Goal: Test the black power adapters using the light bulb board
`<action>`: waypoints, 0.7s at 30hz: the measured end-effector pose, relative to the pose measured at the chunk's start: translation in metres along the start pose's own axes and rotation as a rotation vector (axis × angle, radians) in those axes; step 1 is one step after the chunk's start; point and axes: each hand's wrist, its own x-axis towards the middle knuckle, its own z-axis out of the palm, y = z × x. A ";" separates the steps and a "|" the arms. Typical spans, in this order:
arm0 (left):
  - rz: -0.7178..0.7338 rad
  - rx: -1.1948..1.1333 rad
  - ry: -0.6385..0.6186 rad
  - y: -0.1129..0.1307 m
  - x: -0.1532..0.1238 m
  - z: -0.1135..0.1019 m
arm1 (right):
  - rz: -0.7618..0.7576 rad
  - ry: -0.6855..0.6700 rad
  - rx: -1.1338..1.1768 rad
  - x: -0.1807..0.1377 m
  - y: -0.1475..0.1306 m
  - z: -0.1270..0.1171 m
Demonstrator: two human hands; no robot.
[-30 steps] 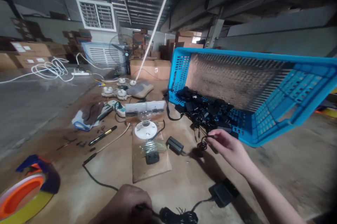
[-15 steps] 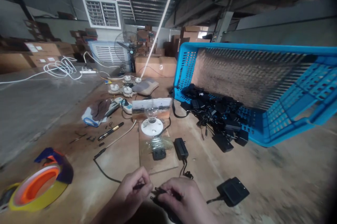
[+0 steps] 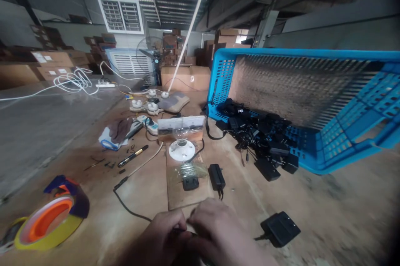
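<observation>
Both hands (image 3: 217, 226) pinch what seems a black cable (image 3: 134, 214) by the board's (image 3: 176, 199) edge, with room toward the square adapter (image 3: 280, 228).

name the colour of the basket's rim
The basket's rim is bright blue, best seen in the head view.

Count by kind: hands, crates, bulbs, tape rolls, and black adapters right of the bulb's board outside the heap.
Hands: 2 (left hand, right hand)
Crate: 1
Bulb: 1
Tape roll: 1
Adapters: 2 (far adapter, near adapter)
Total: 7
</observation>
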 end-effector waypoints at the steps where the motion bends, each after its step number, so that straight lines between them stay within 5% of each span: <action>1: 0.007 0.042 -0.004 0.000 0.000 0.000 | 0.085 0.082 -0.020 0.005 0.008 -0.010; 3: 0.030 0.114 -0.059 0.003 0.000 -0.002 | 0.318 0.211 -0.093 0.017 0.029 -0.026; 6: 0.062 0.201 -0.193 0.009 0.002 -0.005 | 0.541 0.187 0.011 0.027 0.054 -0.031; 12: -0.037 0.220 -0.261 0.028 0.001 -0.010 | 0.433 0.146 1.134 0.023 0.040 0.001; 17: -0.069 0.260 -0.188 0.029 0.000 -0.011 | 0.485 0.047 1.110 0.025 0.029 0.014; 21: 0.089 0.278 -0.208 -0.003 0.001 0.001 | 0.463 0.108 1.069 0.022 0.039 0.021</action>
